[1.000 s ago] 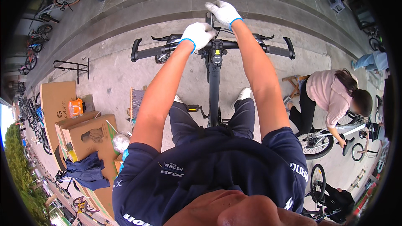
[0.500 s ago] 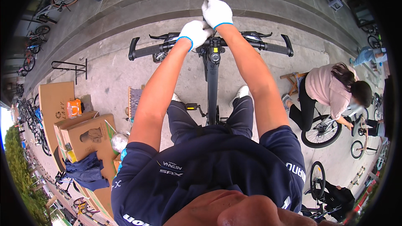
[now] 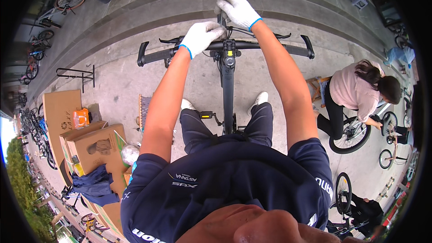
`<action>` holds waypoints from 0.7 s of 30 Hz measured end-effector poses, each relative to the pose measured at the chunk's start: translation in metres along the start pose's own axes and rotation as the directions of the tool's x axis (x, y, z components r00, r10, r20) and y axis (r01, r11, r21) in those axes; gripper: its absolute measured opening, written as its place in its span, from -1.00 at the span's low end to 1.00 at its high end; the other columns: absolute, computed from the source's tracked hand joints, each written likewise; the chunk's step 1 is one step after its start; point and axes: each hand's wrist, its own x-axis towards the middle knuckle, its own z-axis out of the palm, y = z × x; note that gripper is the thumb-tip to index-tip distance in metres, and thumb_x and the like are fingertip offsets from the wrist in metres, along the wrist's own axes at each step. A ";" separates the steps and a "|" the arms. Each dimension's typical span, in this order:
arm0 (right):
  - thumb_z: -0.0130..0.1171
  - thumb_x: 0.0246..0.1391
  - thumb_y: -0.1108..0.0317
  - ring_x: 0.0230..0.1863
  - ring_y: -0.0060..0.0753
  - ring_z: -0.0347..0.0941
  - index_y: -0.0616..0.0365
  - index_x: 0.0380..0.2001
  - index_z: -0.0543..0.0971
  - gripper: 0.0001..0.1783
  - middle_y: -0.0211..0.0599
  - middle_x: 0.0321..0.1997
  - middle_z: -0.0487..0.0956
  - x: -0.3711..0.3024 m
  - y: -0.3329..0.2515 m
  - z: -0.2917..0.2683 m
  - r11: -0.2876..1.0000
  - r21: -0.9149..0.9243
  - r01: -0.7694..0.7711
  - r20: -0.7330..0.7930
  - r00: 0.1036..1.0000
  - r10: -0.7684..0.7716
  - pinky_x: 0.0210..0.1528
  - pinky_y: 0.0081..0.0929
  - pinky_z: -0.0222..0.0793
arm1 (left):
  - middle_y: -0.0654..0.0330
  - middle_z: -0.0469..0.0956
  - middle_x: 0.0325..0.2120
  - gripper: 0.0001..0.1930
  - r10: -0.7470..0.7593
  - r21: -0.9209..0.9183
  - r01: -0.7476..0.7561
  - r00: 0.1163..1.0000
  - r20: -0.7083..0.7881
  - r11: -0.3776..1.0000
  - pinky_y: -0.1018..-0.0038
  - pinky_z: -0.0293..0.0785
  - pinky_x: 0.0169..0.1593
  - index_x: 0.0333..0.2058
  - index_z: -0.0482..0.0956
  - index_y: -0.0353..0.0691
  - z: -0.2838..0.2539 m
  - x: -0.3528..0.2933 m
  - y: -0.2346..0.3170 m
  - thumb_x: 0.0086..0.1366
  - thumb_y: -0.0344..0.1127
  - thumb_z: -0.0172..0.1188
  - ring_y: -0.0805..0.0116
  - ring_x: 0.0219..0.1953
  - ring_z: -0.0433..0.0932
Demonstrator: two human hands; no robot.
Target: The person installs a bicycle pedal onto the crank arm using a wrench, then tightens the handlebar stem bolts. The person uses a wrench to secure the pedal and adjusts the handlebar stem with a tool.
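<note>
I stand astride a dark grey bicycle point(image 3: 228, 94), its flat handlebar point(image 3: 247, 45) spanning in front of me with upturned bar ends. Both hands wear white knit gloves with blue cuffs and greyed fingertips. Just ahead of the stem point(image 3: 229, 47), my left hand point(image 3: 201, 37) is closed, thumb and fingers pinched together by the cables. Farther forward, my right hand point(image 3: 238, 11) is bent around the top of a narrow dark part with a thin rod-like piece. What either hand grips is too small to make out.
Cardboard boxes point(image 3: 96, 146) with a dark blue garment point(image 3: 94, 184) lie to my left, near a black metal stand point(image 3: 76, 75). At right, a person in a pink top point(image 3: 355, 87) bends over a bicycle wheel point(image 3: 351, 137). Stone steps point(image 3: 180, 6) rise ahead.
My hands have moved apart: the left a little back and left, the right slightly forward and right, its fingers more stretched. A narrow dark part now shows between them.
</note>
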 end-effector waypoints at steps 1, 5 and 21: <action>0.04 0.52 0.26 -0.21 -0.46 0.63 -0.07 0.33 0.57 -0.59 -0.33 -0.23 0.72 -0.002 -0.001 0.000 0.999 -0.031 -0.008 -0.015 1.000 0.008 -0.05 -0.38 0.61 | -0.02 0.80 -0.16 -0.54 -0.009 0.003 0.009 1.000 0.013 1.000 0.28 0.59 0.08 0.03 0.78 -0.32 -0.002 -0.002 0.001 0.46 -0.01 0.28 0.15 -0.10 0.74; 0.01 0.54 0.25 -0.27 -0.53 0.58 -0.06 0.34 0.58 -0.59 -0.36 -0.25 0.71 -0.005 -0.002 0.000 0.989 -0.137 0.055 0.011 0.998 -0.054 -0.15 -0.41 0.59 | -0.03 0.80 -0.15 -0.54 0.009 -0.019 -0.008 0.997 0.074 1.000 0.27 0.58 0.09 0.04 0.78 -0.31 0.002 -0.001 0.008 0.45 0.00 0.30 0.14 -0.09 0.74; 0.09 0.31 -0.08 -0.04 0.15 0.73 0.19 -0.04 0.80 -0.43 0.01 -0.12 0.81 0.040 -0.022 0.006 0.662 -0.725 -0.190 -0.133 0.982 0.137 0.11 -0.02 0.59 | 0.05 0.80 -0.16 -0.60 0.022 -0.159 -0.002 0.992 0.121 0.987 0.35 0.56 0.13 0.04 0.78 -0.30 0.006 0.000 0.002 0.45 -0.08 0.34 0.29 -0.09 0.70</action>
